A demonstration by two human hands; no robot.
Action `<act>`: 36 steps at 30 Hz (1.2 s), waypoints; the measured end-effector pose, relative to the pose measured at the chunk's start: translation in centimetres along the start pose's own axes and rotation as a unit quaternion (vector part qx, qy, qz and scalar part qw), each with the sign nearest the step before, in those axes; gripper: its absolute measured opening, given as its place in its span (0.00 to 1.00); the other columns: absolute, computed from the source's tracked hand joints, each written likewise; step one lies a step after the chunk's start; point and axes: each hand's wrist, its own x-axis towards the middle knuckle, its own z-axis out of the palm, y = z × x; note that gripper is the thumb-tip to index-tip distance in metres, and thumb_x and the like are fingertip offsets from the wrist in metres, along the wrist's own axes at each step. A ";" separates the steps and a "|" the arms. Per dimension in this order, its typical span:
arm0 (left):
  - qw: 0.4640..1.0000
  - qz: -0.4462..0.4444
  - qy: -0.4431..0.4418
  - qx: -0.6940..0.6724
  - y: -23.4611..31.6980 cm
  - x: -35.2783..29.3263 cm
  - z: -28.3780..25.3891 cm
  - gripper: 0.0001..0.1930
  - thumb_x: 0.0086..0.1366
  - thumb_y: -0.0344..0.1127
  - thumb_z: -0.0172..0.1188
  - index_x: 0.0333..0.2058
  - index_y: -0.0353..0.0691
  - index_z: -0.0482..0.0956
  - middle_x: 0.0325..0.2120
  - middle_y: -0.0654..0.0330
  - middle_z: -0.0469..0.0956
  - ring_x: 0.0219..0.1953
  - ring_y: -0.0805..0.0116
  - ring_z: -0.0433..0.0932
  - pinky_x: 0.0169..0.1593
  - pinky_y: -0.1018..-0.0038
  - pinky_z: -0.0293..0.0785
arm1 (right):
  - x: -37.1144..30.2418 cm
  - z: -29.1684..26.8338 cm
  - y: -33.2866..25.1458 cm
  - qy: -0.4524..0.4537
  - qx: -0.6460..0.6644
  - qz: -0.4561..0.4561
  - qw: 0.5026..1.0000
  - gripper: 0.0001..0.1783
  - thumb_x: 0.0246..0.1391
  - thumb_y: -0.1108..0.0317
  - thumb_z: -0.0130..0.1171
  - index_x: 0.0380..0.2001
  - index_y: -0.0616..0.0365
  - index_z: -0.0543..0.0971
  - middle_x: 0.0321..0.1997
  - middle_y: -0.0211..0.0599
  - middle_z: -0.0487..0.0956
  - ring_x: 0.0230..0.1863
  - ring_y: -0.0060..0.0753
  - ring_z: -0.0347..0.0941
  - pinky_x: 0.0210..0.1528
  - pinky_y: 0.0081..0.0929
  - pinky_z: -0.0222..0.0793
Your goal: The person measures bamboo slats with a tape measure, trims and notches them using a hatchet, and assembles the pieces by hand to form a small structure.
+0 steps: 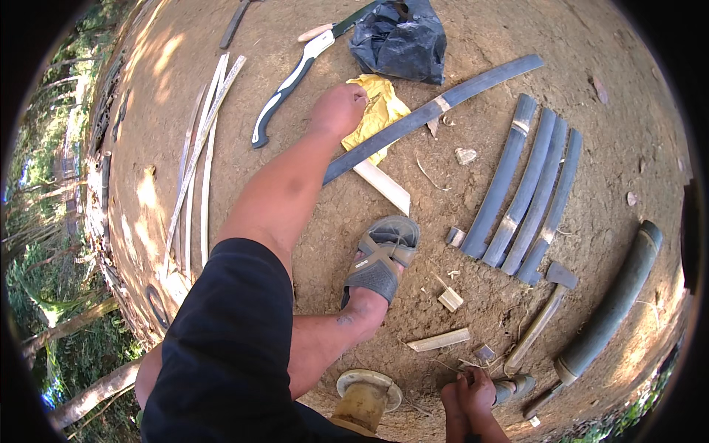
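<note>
My left hand (338,111) is closed at the left edge of a crumpled yellow sheet (380,103), its back toward me. Whatever its fingers may hold is hidden. Across the sheet lies a long dark split-bamboo slat (487,77), its lower end meeting my forearm. A pale bamboo piece (385,187) sticks out below it. Down at the lower right, my right hand (476,391) is closed beside my sandalled right foot (513,387); a thin pale strip (467,363) shows by the fingers, and I cannot make out what they hold.
A pruning saw (284,92) lies beside a black plastic bag (399,40). Thin bamboo strips (196,159) are on the left. Several dark slats (496,181), a hatchet (538,325) and a thick bamboo tube (617,303) lie right. My left sandal (380,258) rests mid-ground near a yellowish stump-like post (362,406).
</note>
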 end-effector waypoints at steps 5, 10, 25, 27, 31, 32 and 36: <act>1.000 -0.004 0.013 0.024 0.7 1.3 1.1 0.11 0.67 0.42 0.61 0.42 0.46 0.87 0.40 0.53 0.87 0.44 0.50 0.84 0.49 0.58 0.78 | 0.0 -0.4 -0.5 -0.015 0.004 0.012 1.000 0.15 0.52 0.59 0.69 0.41 0.52 0.83 0.42 0.42 0.84 0.44 0.55 0.81 0.46 0.48 0.77; 0.998 0.013 0.019 0.054 1.2 1.7 2.0 0.11 0.66 0.41 0.60 0.41 0.46 0.87 0.42 0.52 0.86 0.46 0.48 0.84 0.51 0.56 0.78 | 0.0 -0.6 -0.6 -0.011 0.004 0.016 1.000 0.15 0.52 0.59 0.69 0.41 0.52 0.83 0.42 0.43 0.84 0.44 0.55 0.81 0.46 0.48 0.77; 0.997 0.031 0.064 0.017 -0.6 2.0 1.4 0.12 0.69 0.37 0.57 0.46 0.38 0.81 0.43 0.46 0.84 0.47 0.44 0.82 0.53 0.54 0.76 | -0.2 -0.4 -0.2 0.001 0.030 -0.019 0.999 0.17 0.54 0.56 0.68 0.43 0.52 0.82 0.42 0.44 0.83 0.44 0.55 0.81 0.46 0.48 0.78; 0.993 0.034 0.109 -0.044 0.5 1.3 0.5 0.13 0.70 0.36 0.58 0.49 0.38 0.81 0.41 0.49 0.85 0.46 0.49 0.83 0.51 0.56 0.76 | -0.5 -0.9 -0.5 -0.003 0.037 0.000 0.999 0.17 0.54 0.55 0.68 0.43 0.51 0.83 0.42 0.44 0.83 0.43 0.54 0.81 0.45 0.48 0.78; 0.967 0.076 0.113 -0.213 4.9 -2.4 0.9 0.12 0.70 0.34 0.62 0.50 0.39 0.83 0.33 0.60 0.84 0.34 0.72 0.81 0.41 0.72 0.76 | -0.7 -0.7 0.4 0.024 0.039 -0.036 0.998 0.17 0.55 0.55 0.67 0.44 0.50 0.83 0.41 0.45 0.83 0.42 0.54 0.82 0.45 0.47 0.78; 0.966 0.103 0.070 -0.225 6.2 -3.6 1.1 0.11 0.70 0.35 0.62 0.48 0.38 0.83 0.32 0.62 0.84 0.33 0.76 0.79 0.39 0.74 0.76 | -0.5 -0.7 0.3 0.026 0.037 -0.030 0.999 0.17 0.55 0.56 0.67 0.44 0.50 0.83 0.41 0.46 0.83 0.42 0.54 0.82 0.45 0.47 0.78; 0.922 0.202 -0.146 -0.297 14.5 -12.7 4.6 0.07 0.69 0.36 0.64 0.40 0.39 0.86 0.32 0.62 0.84 0.34 0.76 0.80 0.41 0.74 0.76 | -1.0 -0.8 0.4 0.018 0.034 -0.003 0.999 0.18 0.54 0.56 0.66 0.45 0.52 0.83 0.42 0.45 0.83 0.41 0.54 0.82 0.45 0.47 0.77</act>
